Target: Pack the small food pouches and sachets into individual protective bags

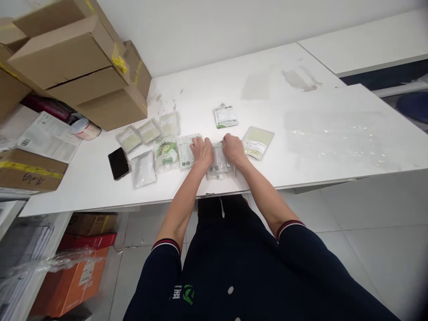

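A clear plastic pouch (220, 164) with a pale packet inside lies near the table's front edge, between my hands. My left hand (203, 154) has its fingers curled at the pouch's upper left side, over the right edge of a white printed pouch (184, 154). At the upper right corner, my right hand (233, 149) is closed on the plastic; its fingertips are partly hidden. Right of it lies a pale green flat pouch (258, 141). Behind the hands rests a white spouted pouch (225, 117) with a green lower edge.
To the left lie a green kiwi-print pouch (166, 153), a silvery white packet (144, 169), several small pale green packets (149, 131) and a black phone (118, 163). Cardboard boxes (73, 58) and a can (86, 129) stand at the far left. Clear plastic film (334, 138) covers the right side.
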Demonstrator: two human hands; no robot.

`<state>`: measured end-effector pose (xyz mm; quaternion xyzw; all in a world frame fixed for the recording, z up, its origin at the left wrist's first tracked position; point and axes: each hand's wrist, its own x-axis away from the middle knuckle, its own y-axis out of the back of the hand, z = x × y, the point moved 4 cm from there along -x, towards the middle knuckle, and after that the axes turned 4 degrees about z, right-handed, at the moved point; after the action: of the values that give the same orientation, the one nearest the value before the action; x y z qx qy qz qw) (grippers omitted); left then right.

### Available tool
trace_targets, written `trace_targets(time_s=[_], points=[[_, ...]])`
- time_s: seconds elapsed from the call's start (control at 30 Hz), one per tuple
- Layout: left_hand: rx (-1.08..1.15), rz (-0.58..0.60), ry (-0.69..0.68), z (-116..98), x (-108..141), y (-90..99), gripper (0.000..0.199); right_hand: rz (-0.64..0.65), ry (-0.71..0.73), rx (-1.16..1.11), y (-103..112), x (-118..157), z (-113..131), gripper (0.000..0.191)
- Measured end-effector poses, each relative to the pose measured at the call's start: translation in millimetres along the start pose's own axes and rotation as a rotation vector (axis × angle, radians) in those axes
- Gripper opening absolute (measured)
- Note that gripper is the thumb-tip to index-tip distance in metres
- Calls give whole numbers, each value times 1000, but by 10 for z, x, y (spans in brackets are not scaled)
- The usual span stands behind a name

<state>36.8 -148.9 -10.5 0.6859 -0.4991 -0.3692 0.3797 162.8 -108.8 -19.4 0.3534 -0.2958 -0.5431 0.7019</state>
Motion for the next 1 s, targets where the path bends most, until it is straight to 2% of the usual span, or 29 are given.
trace_targets(time_s=[0.07,0.23,0.33,0.4,0.5,0.57,0.63,0.67,0.77,0.87,0.93,1.0], points=[[-36,-11,-46,-37,43,-14,28,21,13,31,-74,-73,54,21],[101,139,-253,-115,244,-170,44,23,81,82,-126,-199,133,19],[69,178,-322,-99,307,-236,49,-1,123,75,-3,-151,170,21],[20,203,-362,-67,316,-245,52,-78,187,31,191,-40,143,28],[10,259,-379,8,302,-236,57,-242,187,12,590,202,-164,35],[39,280,-366,54,285,-231,57,-348,-16,103,851,364,-595,42],[63,285,-347,71,275,-225,55,-408,-250,223,1053,519,-1082,59],[67,279,-336,64,275,-217,53,-392,-339,264,1117,580,-1308,63],[69,212,-327,-51,319,-139,46,-258,-477,315,1214,682,-1797,45],[85,90,-372,-309,432,-5,38,-287,-508,301,1328,671,-1944,45],[101,57,-419,-518,523,40,37,-354,-465,271,1393,601,-1877,47],[103,95,-469,-710,604,16,38,-325,-380,237,1377,504,-1721,47]])
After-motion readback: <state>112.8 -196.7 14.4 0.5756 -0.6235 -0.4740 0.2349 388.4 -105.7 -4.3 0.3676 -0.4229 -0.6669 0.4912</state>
